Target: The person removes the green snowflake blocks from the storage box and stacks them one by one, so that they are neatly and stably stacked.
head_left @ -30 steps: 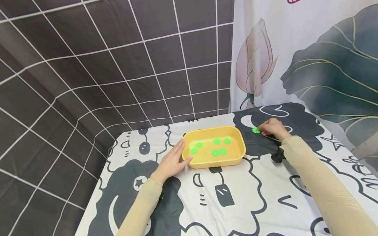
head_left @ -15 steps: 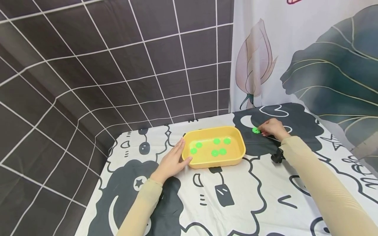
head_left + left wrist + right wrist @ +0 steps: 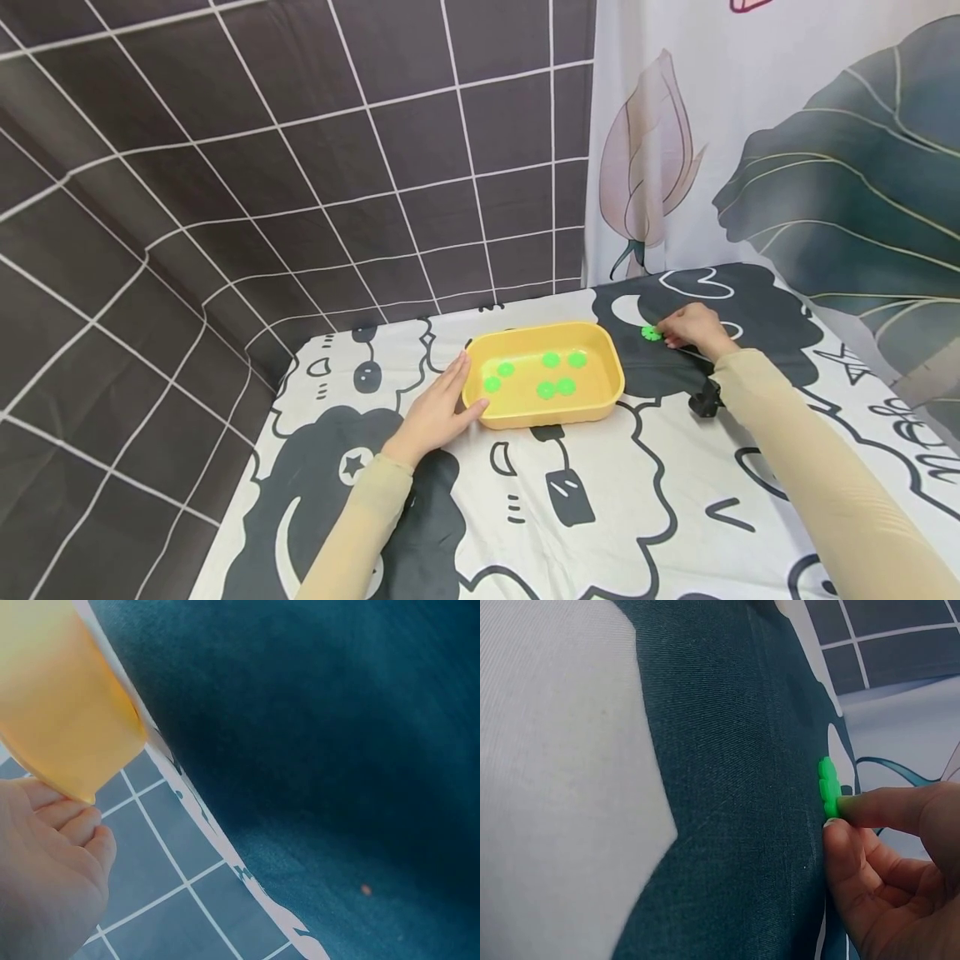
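Observation:
A yellow rectangular tray (image 3: pixel 545 419) stands on the patterned cloth, with several small green discs (image 3: pixel 551 360) lying flat inside it. At its left end rests my left hand (image 3: pixel 435 417), fingers straight along the wall and thumb spread to the near corner; the left wrist view shows those fingertips touching the tray's (image 3: pixel 67 712) edge. To the right of the tray, my right hand (image 3: pixel 696 325) pinches the edge of a green notched disc (image 3: pixel 651 332) between thumb and index finger. In the right wrist view this disc (image 3: pixel 828 786) stands edge-on, low at the dark cloth.
A white cloth (image 3: pixel 600 550) with black and grey cartoon drawings covers the table. Behind it hang a dark grid-patterned curtain (image 3: pixel 375 167) and a pale curtain (image 3: pixel 697 92) with flower and leaf prints. A small black object (image 3: pixel 705 397) sits at the right wrist.

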Demonstrator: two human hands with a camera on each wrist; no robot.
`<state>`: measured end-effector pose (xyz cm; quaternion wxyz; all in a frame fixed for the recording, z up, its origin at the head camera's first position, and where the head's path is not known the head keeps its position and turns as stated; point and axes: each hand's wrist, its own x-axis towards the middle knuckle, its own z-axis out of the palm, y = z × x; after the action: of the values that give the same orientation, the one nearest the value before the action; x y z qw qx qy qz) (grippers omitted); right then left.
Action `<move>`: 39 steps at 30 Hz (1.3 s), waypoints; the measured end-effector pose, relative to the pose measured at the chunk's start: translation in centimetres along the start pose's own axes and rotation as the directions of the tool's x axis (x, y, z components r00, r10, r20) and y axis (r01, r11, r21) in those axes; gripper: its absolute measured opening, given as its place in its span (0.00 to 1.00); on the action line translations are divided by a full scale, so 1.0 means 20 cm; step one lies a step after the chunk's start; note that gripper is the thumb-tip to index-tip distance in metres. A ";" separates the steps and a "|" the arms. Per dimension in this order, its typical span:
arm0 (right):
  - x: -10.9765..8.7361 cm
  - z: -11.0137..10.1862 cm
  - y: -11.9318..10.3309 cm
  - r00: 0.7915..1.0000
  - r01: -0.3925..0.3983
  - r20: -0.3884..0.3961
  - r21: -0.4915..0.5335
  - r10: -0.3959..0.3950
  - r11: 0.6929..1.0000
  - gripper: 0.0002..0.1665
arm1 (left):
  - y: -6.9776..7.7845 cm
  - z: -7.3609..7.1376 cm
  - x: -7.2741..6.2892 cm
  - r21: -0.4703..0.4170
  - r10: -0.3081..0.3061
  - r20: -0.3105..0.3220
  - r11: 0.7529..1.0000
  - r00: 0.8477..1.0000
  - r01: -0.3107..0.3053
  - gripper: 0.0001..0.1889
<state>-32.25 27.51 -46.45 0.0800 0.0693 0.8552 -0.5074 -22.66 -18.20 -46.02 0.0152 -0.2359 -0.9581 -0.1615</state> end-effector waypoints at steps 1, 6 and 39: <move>0.00 0.00 0.00 1.000 0.002 -0.001 0.003 -0.002 1.000 0.18 | 0.00 0.00 0.00 -0.001 0.000 0.000 1.000 1.000 0.000 0.44; -0.01 0.00 0.00 1.000 0.002 -0.020 0.021 -0.001 1.000 0.16 | 0.00 0.00 0.00 -0.001 -0.001 0.005 1.000 1.000 0.001 0.44; 0.00 0.01 0.02 0.999 0.003 -0.032 0.005 -0.003 1.000 0.16 | 0.00 0.00 0.00 0.004 -0.002 0.011 1.000 1.000 0.002 0.44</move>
<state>-32.09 27.52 -46.89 0.0654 0.0763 0.8553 -0.5083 -22.63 -18.17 -46.09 0.0101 -0.2358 -0.9588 -0.1582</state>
